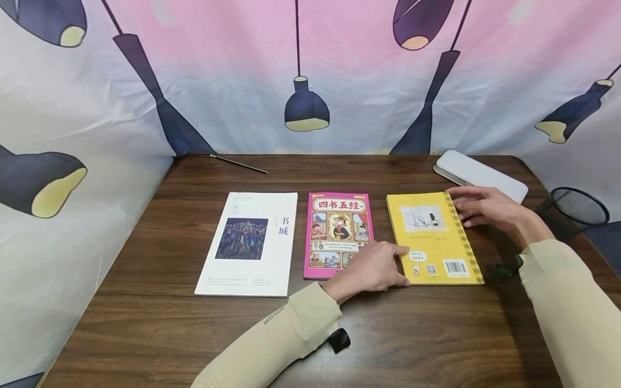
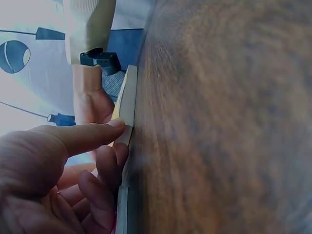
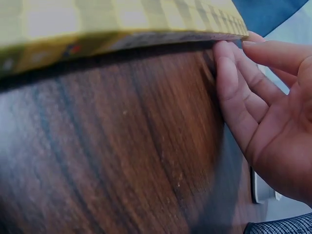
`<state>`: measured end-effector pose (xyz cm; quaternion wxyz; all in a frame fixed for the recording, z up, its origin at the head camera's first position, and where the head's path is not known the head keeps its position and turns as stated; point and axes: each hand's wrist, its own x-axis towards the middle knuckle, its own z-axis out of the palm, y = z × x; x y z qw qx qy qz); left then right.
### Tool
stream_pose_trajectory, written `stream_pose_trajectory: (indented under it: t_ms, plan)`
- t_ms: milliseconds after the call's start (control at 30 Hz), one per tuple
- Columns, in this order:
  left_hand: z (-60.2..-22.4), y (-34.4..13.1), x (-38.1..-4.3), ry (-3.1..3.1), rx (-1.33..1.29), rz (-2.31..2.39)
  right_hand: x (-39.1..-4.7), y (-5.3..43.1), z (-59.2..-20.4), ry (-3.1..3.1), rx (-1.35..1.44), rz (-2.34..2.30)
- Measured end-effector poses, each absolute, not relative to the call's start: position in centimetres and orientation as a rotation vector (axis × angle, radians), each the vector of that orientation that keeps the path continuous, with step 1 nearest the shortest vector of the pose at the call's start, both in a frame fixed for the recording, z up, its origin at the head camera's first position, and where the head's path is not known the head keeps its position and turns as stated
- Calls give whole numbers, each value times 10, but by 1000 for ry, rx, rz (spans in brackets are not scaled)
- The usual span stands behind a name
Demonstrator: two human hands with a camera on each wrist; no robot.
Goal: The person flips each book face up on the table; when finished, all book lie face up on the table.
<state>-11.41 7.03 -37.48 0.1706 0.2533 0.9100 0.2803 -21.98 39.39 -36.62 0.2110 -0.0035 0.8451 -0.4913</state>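
yellow book (image 1: pixel 434 237) lying flat, thin, probably light and floppy | left hand (image 1: pixel 373 267) touching its left edge, right hand (image 1: pixel 485 207) touching right edge, fingers straight, not clamping | best lifting by the side edges

1. The place looked like a makeshift reading or study corner rather than a fitted room: a dark brown wooden table (image 1: pixel 204 328) was enclosed on three sides by a hung pink-and-white fabric backdrop printed with dark pendant lamps (image 1: pixel 305 70).
2. Three paperback books (image 1: pixel 339 233) lay in a row, with a flat white plastic case (image 1: pixel 480 175) behind.
3. A black mesh wastebasket (image 1: pixel 579 207), possibly office-type, stood beside the table.
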Motion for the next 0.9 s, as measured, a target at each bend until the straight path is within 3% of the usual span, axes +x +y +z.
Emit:
stream_pose_trajectory:
  t_ms: [900]
  plan:
    - [-371, 68, -116, 2589, 731, 746, -210, 402, -359, 2340, -114, -1523]
